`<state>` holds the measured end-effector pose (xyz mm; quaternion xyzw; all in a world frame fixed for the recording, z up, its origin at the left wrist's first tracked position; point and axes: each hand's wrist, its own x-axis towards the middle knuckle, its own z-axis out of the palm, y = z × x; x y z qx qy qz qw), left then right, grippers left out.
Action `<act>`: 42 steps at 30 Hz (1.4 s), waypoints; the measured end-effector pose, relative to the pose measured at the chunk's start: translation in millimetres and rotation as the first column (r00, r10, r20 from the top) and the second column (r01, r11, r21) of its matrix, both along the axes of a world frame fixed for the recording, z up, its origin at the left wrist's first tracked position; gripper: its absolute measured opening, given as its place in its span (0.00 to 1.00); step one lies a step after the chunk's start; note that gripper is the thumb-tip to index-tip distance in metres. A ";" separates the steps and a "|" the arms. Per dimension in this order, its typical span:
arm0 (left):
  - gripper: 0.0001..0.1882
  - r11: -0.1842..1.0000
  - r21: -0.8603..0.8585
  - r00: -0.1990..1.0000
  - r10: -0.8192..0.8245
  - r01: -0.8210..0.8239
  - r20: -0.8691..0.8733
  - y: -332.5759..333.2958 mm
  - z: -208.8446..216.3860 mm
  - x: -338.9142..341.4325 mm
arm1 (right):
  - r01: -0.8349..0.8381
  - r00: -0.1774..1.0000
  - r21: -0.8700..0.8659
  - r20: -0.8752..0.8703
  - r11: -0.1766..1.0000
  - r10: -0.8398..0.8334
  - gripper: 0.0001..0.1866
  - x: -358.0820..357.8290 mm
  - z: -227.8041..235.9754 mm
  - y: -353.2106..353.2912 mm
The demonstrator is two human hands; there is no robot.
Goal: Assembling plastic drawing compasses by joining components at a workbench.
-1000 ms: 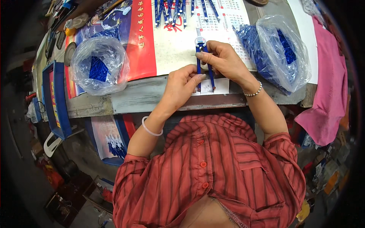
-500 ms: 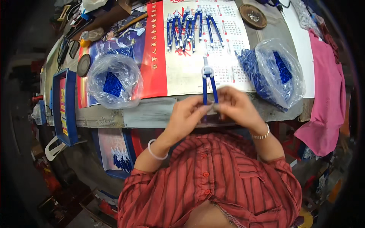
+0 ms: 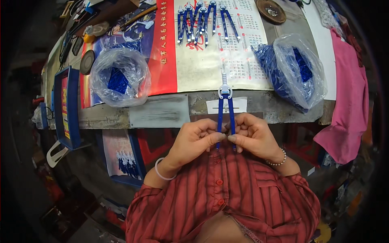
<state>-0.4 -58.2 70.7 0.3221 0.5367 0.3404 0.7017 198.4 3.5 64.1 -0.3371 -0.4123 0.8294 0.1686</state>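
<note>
Between my hands is a drawing compass (image 3: 225,94) with blue legs and a white-grey head, its handle pointing away from me over the table's front edge. My left hand (image 3: 199,137) pinches the left leg near its lower end. The right leg is pinched by my right hand (image 3: 253,135) at about the same height. The two legs stand slightly apart, and their tips poke out below my thumbs. Further off, several similar compasses (image 3: 201,24) lie in a cluster on a calendar sheet (image 3: 198,73).
Clear plastic bags of blue parts stand at left (image 3: 137,69) and right (image 3: 283,77). A round brown dish (image 3: 271,11) sits at the back right. Pink cloth (image 3: 344,101) hangs off the right edge. Below the table, a blue tray (image 3: 139,154) holds several compasses.
Both hands have come nearer my body with the compass, drawing it off the calendar sheet past the table edge. Its leg tips now show below my thumbs.
</note>
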 end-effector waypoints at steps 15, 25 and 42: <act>0.09 0.966 0.250 0.956 0.137 -0.071 -0.259 -22.3 1.4 -8.2 | -0.023 0.999 0.082 -0.041 0.996 0.026 0.13 -19.8 -15.1 -15.5; 0.09 0.814 0.556 0.467 0.431 0.167 -0.772 -88.3 -8.4 -55.2 | -0.335 0.941 0.263 0.052 0.905 0.333 0.21 -91.4 -23.2 -40.2; 0.07 0.939 0.029 -0.188 -0.038 -0.342 -0.981 -377.9 -156.8 -213.8 | -0.686 0.719 0.549 0.413 0.477 0.559 0.13 -152.2 -17.9 -44.1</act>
